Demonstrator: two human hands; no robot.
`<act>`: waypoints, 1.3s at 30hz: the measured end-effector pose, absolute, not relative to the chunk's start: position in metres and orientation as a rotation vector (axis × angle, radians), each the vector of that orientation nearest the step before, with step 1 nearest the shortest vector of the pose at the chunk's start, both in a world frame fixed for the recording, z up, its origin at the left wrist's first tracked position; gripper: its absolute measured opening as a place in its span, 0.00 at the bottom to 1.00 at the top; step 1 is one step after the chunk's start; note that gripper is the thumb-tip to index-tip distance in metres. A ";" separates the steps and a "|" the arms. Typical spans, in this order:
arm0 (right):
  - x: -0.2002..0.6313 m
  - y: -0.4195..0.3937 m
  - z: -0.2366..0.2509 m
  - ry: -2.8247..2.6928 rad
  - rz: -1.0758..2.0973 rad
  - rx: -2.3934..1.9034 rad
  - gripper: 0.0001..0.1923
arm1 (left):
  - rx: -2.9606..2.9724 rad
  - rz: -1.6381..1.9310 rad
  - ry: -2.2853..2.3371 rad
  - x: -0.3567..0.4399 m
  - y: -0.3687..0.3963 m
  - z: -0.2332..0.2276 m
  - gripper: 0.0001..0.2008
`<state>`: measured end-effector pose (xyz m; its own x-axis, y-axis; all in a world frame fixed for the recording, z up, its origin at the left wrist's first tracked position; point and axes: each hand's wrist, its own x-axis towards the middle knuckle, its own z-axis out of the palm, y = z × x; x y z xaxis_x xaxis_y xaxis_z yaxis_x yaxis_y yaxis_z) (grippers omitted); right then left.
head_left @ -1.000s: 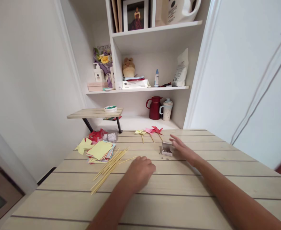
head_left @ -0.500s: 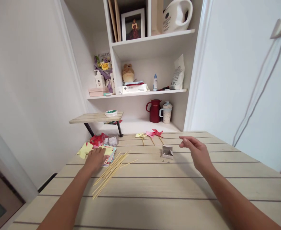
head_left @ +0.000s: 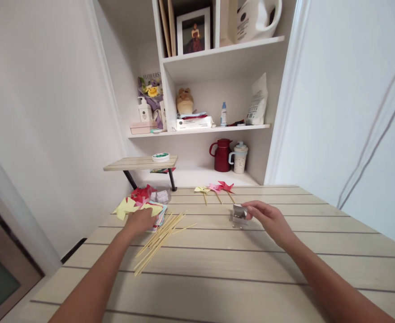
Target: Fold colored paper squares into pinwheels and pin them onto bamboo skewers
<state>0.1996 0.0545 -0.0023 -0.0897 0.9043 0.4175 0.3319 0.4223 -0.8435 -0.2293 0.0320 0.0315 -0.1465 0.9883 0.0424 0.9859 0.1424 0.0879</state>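
My left hand [head_left: 142,220] lies flat on a stack of coloured paper squares [head_left: 158,211] at the left of the wooden table [head_left: 217,269], fingers spread over the top yellow sheet. A loose bundle of thin wooden sticks [head_left: 160,237] lies just right of that stack. My right hand [head_left: 268,217] reaches to a small open silver box [head_left: 239,214] near the table's middle, its fingertips touching the box's right side. Whether the fingers grip the box is unclear. Small pins lie beside the box.
Three finished paper pinwheels [head_left: 215,188], yellow, pink and red, lie at the table's far edge. Red paper pieces [head_left: 142,194] sit behind the stack. A small raised shelf [head_left: 140,163] stands at the back left, white shelving with a red jug [head_left: 221,155] behind.
My left hand went from the table's middle leftward onto the paper stack. My right hand lifted off the silver box, hovered, then came back to touch it.
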 end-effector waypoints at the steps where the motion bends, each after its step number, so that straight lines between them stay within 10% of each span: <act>1: 0.200 0.055 -0.003 -1.654 0.702 -1.099 0.20 | 2.013 0.170 2.361 -0.231 0.033 0.031 0.18; 18: 0.187 0.046 0.002 -1.739 0.752 -1.042 0.23 | 1.884 0.862 2.661 -0.220 0.014 0.065 0.17; 22: 0.166 0.031 0.012 -1.529 1.011 -0.918 0.25 | 1.453 1.667 1.814 -0.162 0.006 0.079 0.14; 32: 0.153 0.020 0.011 -1.181 1.626 -0.753 0.38 | 0.711 1.411 1.026 -0.018 0.006 0.022 0.10; 39: 0.155 0.018 0.007 -1.189 1.457 -0.971 0.40 | 0.655 1.450 0.959 -0.005 0.009 -0.012 0.07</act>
